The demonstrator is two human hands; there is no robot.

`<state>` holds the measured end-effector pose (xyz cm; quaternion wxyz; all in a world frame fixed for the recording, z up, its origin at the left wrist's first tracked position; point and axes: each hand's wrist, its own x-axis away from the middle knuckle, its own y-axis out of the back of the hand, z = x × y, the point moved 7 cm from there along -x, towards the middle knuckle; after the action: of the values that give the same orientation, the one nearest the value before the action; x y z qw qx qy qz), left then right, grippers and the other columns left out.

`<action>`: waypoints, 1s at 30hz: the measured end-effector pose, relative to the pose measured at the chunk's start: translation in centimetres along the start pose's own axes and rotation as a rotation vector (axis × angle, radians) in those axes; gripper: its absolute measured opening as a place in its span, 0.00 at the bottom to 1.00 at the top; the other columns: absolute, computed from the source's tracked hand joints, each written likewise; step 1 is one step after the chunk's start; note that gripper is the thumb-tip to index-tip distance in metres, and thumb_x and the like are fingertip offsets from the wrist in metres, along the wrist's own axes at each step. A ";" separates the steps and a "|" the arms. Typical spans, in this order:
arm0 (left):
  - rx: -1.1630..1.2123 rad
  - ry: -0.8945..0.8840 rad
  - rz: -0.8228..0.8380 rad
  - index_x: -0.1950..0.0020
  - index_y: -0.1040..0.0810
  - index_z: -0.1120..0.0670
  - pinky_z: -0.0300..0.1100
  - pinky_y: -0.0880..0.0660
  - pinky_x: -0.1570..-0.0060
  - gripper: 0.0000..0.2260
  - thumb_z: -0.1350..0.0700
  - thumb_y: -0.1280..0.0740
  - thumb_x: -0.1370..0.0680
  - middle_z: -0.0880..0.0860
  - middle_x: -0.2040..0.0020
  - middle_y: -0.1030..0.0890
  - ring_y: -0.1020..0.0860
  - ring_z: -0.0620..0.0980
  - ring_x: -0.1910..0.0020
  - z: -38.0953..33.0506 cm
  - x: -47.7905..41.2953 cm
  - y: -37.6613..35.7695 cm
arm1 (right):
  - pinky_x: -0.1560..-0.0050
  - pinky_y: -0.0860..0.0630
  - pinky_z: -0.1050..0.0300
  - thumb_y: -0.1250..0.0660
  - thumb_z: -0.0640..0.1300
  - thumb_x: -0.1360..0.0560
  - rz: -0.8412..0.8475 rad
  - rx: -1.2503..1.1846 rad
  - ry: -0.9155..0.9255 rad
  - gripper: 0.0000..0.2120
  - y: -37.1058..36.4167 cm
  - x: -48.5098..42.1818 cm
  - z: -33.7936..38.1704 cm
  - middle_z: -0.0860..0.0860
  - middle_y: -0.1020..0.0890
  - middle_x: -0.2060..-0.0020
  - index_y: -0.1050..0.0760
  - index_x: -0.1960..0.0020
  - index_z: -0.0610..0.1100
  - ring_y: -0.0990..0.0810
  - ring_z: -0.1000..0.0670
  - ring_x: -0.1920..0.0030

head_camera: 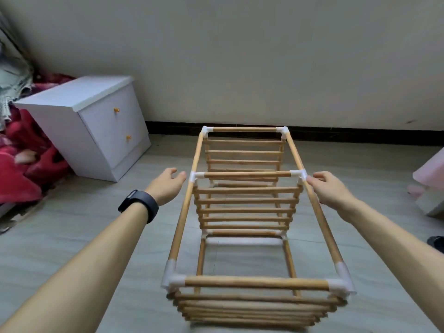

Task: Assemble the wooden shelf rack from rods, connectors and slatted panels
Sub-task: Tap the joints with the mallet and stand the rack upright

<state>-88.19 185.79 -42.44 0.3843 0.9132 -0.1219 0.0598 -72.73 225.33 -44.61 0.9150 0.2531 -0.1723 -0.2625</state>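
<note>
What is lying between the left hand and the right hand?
Head view: the middle cross rod, with a white connector at each end, lies between the left hand and the right hand.

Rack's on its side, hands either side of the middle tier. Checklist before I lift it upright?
1. Left hand on left middle connector: not ok. The hand is open and a small gap short of the connector.
2. Right hand on right middle connector: ok for contact. Straight fingertips appear to touch it, but there is no grip.
3. Slatted panels fitted in the rack: ok, three show.
4. Near corner connectors seated: cannot tell, blurred.
5. Lower rods seated: cannot tell, the joints are partly hidden by slats.
6. Room on the left: ok, the white cabinet stands apart from the rack.
</note>
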 end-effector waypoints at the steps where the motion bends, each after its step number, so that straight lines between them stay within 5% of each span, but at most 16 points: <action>1: 0.003 0.021 0.013 0.20 0.41 0.55 0.51 0.35 0.29 0.28 0.42 0.44 0.16 0.58 0.23 0.34 0.34 0.58 0.26 0.0 -1.8 -0.5 | 0.50 0.25 0.49 0.39 0.56 0.17 0.002 -0.001 -0.012 0.26 -0.5 -1.9 0.3 0.52 0.25 0.48 0.34 0.25 0.42 0.24 0.50 0.49; 4: 0.081 0.097 0.044 0.20 0.40 0.56 0.55 0.31 0.32 0.28 0.42 0.44 0.16 0.57 0.26 0.32 0.32 0.59 0.29 -0.2 -7.5 -2.1 | 0.60 0.28 0.53 0.41 0.57 0.16 0.015 -0.018 -0.065 0.25 -2.0 -7.7 0.8 0.50 0.24 0.51 0.32 0.28 0.41 0.24 0.50 0.53; 8: 0.378 0.242 0.067 0.28 0.29 0.56 0.56 0.21 0.43 0.23 0.42 0.41 0.17 0.54 0.44 0.22 0.20 0.57 0.44 -0.7 -12.4 -4.2 | 0.49 0.20 0.46 0.39 0.55 0.17 0.072 -0.288 -0.242 0.22 -3.6 -12.6 0.8 0.46 0.17 0.49 0.29 0.30 0.42 0.15 0.46 0.51; 11: 0.522 0.378 0.130 0.32 0.27 0.53 0.51 0.19 0.55 0.22 0.40 0.40 0.18 0.56 0.46 0.20 0.17 0.56 0.52 -2.4 -11.8 -4.5 | 0.60 0.18 0.52 0.37 0.60 0.18 0.130 -0.431 -0.376 0.24 -3.3 -12.1 1.6 0.43 0.17 0.49 0.28 0.31 0.44 0.14 0.46 0.56; 17: 0.570 0.610 0.264 0.43 0.26 0.51 0.58 0.20 0.50 0.28 0.28 0.44 0.23 0.58 0.45 0.18 0.17 0.63 0.49 -6.3 -6.2 0.6 | 0.47 0.24 0.44 0.43 0.71 0.22 0.206 -0.431 -0.605 0.37 1.8 -6.1 5.0 0.42 0.17 0.45 0.26 0.33 0.38 0.17 0.43 0.46; 24: 0.752 0.695 0.234 0.41 0.23 0.58 0.54 0.23 0.53 0.39 0.25 0.50 0.24 0.58 0.51 0.14 0.18 0.60 0.46 -16.6 1.9 11.6 | 0.51 0.23 0.34 0.53 0.82 0.29 0.342 -0.543 -0.797 0.45 11.8 5.1 14.3 0.44 0.18 0.40 0.20 0.39 0.48 0.22 0.34 0.40; 30: 0.832 0.672 0.430 0.36 0.28 0.57 0.47 0.22 0.60 0.35 0.28 0.48 0.22 0.63 0.42 0.18 0.16 0.63 0.52 -28.0 7.7 21.5 | 0.46 0.26 0.40 0.52 0.79 0.26 0.141 -0.717 -0.824 0.45 19.7 13.8 22.3 0.41 0.20 0.52 0.21 0.43 0.40 0.23 0.43 0.51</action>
<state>-86.96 189.92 -6.57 -0.0106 0.8731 -0.1424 0.4662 -63.85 223.65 -13.04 0.8161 -0.2105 -0.4324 -0.3204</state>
